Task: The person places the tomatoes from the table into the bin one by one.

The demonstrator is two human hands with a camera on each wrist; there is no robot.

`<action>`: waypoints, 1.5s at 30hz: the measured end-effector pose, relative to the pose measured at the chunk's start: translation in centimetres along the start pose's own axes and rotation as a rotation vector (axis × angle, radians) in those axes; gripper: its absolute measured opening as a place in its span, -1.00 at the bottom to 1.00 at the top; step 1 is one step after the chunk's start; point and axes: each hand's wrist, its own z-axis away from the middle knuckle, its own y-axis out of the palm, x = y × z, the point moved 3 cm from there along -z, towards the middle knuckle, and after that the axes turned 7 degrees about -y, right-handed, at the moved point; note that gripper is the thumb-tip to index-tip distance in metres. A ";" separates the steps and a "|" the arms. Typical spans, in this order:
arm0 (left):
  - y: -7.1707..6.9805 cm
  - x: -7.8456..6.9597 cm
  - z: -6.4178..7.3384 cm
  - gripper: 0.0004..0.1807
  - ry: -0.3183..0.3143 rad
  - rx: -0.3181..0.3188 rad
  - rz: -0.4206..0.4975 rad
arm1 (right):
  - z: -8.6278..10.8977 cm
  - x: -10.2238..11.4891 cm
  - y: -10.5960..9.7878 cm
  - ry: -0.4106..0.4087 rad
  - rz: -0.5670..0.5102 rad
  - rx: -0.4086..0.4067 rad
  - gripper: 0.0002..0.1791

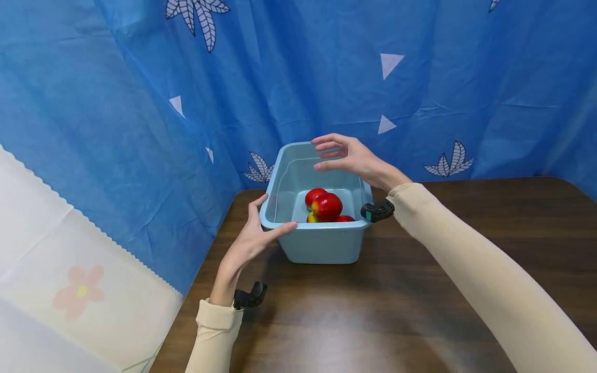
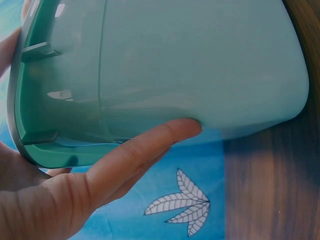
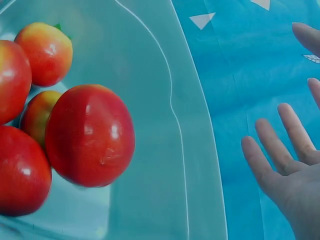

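Observation:
A light blue plastic bin (image 1: 322,247) stands on the table, with several shiny red and yellow apple-like fruits (image 1: 328,206) piled inside. My left hand (image 1: 250,237) holds its near left corner, thumb over the front rim and fingers along the left side. From the left wrist view, one finger lies straight against the wall of the bin (image 2: 210,60). Over the bin's far right part hovers my right hand (image 1: 350,155), holding nothing, fingers apart and loosely bent. The right wrist view shows a large red fruit (image 3: 90,135) and one with a small green leaf (image 3: 57,27).
The dark wooden table (image 1: 448,290) stretches to the right and front. Behind it hangs a blue curtain (image 1: 317,77) with leaf and triangle prints, close to the bin's far end. A white cloth (image 1: 60,248) with a flower print lies at the left.

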 end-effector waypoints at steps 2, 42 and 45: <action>0.0 0.0 0.0 0.18 -0.002 -0.003 -0.012 | 0.2 0.1 -0.3 -0.001 0.004 0.001 -0.32; -4.7 -2.0 1.9 0.19 -0.034 0.009 -0.329 | 12.9 -2.9 -8.0 0.157 0.674 0.059 -0.10; -4.5 -4.9 1.8 0.18 0.010 -0.023 -0.452 | 12.3 -2.5 -7.9 0.175 0.705 0.067 -0.04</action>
